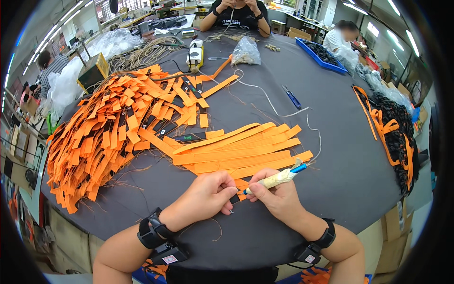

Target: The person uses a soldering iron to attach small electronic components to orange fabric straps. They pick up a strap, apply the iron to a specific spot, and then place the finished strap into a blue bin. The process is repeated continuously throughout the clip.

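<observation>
The left hand (208, 196) pinches the near end of an orange strap (239, 185) flat on the desk (302, 80) — fingers closed on it. The right hand (276, 196) grips a tape-wrapped tool (279, 178), tip touching the strap. The strap looks light and limp — best held near its end, beside the stack of straps (236, 151).

Orange straps (236, 154), grey table (302, 75), blue tray (321, 54).

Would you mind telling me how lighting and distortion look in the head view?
Head view: even overhead light, soft shadows under the left hand and right hand; the grey table edge bows from fisheye; black corners; far faces blurred; orange strips sharp.
</observation>
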`<state>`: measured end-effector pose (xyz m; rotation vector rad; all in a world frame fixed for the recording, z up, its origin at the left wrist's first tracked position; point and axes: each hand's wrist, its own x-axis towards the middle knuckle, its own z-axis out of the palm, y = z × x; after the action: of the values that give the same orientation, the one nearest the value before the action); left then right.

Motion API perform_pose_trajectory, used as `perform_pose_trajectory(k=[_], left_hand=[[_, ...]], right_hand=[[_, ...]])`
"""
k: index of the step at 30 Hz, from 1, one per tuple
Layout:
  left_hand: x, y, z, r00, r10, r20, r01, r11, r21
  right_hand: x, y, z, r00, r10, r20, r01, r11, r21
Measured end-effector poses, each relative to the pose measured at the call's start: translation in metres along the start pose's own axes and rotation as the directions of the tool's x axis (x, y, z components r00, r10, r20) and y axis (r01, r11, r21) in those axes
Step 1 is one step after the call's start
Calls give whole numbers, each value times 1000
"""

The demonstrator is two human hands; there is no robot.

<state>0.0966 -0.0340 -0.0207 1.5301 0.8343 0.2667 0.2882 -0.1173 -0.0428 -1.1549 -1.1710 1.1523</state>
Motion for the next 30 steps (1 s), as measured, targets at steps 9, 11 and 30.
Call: perform_pose_trajectory(k=[9, 11, 30], left_hand=[[0, 1, 0, 1000, 21, 3, -21, 1000, -10], [0, 1, 0, 1000, 18, -4, -18, 1000, -20], [0, -1, 0, 1000, 21, -8, -21, 1000, -18]], right_hand=[[-1, 1, 0, 1000, 11, -23, -11, 1000, -16], [0, 2, 0, 1000, 13, -21, -13, 1000, -8], [0, -2, 2, 999, 32, -26, -32, 1000, 1]])
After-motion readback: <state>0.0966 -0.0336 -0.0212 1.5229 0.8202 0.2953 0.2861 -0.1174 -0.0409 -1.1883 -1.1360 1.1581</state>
